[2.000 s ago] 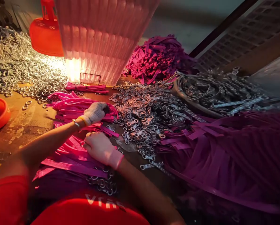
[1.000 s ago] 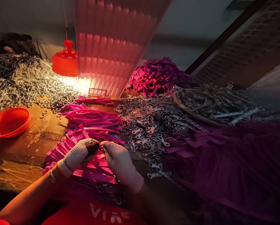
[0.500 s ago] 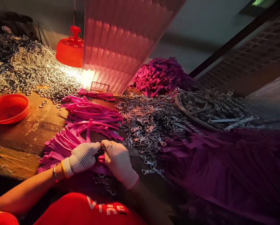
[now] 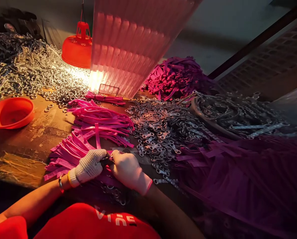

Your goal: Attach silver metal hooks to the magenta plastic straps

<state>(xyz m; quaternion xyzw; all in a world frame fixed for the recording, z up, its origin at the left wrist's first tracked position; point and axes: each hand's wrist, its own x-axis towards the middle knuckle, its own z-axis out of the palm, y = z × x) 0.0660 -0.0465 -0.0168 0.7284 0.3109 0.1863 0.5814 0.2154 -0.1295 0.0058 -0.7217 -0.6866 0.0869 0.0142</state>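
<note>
My left hand (image 4: 90,167), in a white dotted glove, is closed on a small dark piece (image 4: 106,160) that I cannot make out clearly. Right beside it, my right hand (image 4: 127,169), in a pale glove, pinches the same dark piece from the other side. Both hands are over the front edge of a pile of pink straps (image 4: 71,151). One pink strap (image 4: 97,135) stands out just above them. Silver ring-ended links (image 4: 153,146) lie to the right, and a few more (image 4: 113,192) show below my hands.
A red bowl (image 4: 11,114) sits at the left, near heaped silver rings (image 4: 38,69). A red lamp (image 4: 77,49) hangs by a ribbed translucent sheet (image 4: 128,43). More pink straps (image 4: 178,78) are piled behind; purple-looking straps (image 4: 238,172) spread at the right.
The view has shifted slightly, so the table's things appear a little to the right. My right hand has turned a bit flatter, its wrist now farther right. Both hands still hold the dark piece.
</note>
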